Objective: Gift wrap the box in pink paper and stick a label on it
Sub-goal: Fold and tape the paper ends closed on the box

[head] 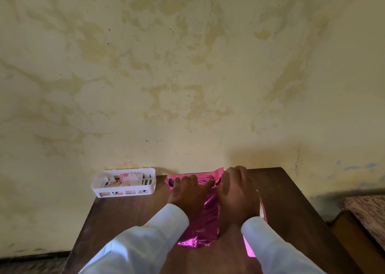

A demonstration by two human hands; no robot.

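Dark table (125,221), shiny crinkled pink paper (208,221), left hand (187,192) pressing flat, right hand (237,190) curled over its fold

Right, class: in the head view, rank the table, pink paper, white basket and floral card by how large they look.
1. table
2. pink paper, though hands and sleeves hide part of it
3. white basket
4. floral card, inside the basket, clearly smallest

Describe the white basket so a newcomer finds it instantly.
Find the dark wooden table against the yellow wall. At its far left corner, left of the pink paper, sits the basket. It's the only white slotted container, holding floral cards.
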